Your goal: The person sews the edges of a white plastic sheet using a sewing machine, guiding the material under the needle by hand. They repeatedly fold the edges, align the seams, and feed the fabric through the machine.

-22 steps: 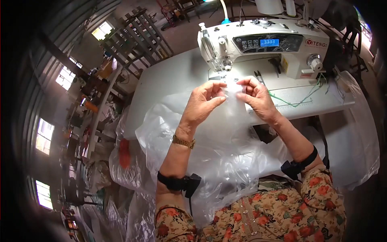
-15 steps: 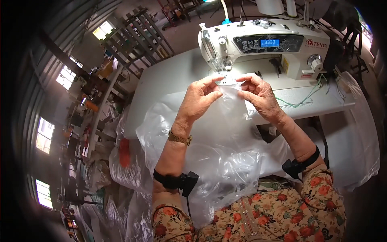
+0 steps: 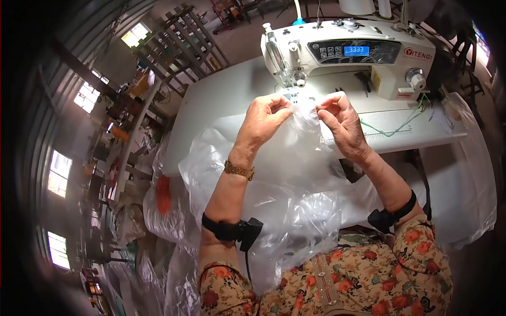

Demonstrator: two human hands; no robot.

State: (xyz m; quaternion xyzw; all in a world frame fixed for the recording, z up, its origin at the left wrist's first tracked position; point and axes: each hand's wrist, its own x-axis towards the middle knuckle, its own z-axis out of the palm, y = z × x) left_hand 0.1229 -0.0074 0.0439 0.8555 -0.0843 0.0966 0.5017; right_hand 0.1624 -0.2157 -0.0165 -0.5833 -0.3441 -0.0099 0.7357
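A clear plastic sheet (image 3: 263, 195) spreads from the sewing machine's needle area down over the table edge and across my lap. My left hand (image 3: 264, 120) pinches its upper edge on the left, just in front of the presser foot (image 3: 295, 96). On the other side my right hand (image 3: 341, 125) grips the same edge between thumb and fingers. Between the two hands the plastic is gathered and brightly lit. The white sewing machine (image 3: 390, 50), with a lit blue display, stands beyond my hands.
The grey sewing table (image 3: 211, 100) reaches out to the left. Green thread (image 3: 392, 131) lies loose at the right, and a small black tool (image 3: 363, 81) rests under the machine arm. More plastic (image 3: 469, 179) hangs at the right edge. A wooden rack (image 3: 176, 45) stands behind.
Both hands have shifted slightly; the right thumb and fingers have drawn closer together at the plastic's edge. The plastic between them looks more bunched. The view has moved a little.
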